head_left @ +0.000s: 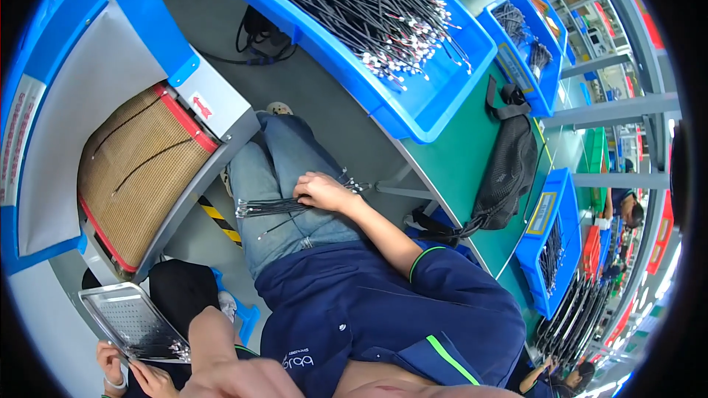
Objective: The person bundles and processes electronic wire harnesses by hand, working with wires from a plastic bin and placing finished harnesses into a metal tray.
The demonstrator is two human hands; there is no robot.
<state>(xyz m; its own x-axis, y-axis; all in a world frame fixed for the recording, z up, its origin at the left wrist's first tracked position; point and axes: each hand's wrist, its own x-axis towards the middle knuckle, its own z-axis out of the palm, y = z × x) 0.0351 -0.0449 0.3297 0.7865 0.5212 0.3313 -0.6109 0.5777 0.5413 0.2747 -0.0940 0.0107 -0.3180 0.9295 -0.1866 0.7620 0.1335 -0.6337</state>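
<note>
Across my thighs lies a bundle of short black cables [267, 208] with small pale connectors at the ends. My right hand [322, 191] rests over the bundle, fingers curled round it. One loose cable [284, 224] sticks out below the bundle, toward my waist. My left hand [240, 378] is raised close to the camera at the lower edge, with the arm bent; its fingers are not clear. Two single black cables [151, 164] lie apart on the tan mesh conveyor belt [110, 199] of a blue and white machine to my left.
A big blue bin [435, 107] of many black cables stands on the green table [450, 162]. A black bag [509, 169] and smaller blue bins [542, 250] lie farther right. At lower left, another person's hands [140, 374] are at a perforated metal tray [133, 317] with cables.
</note>
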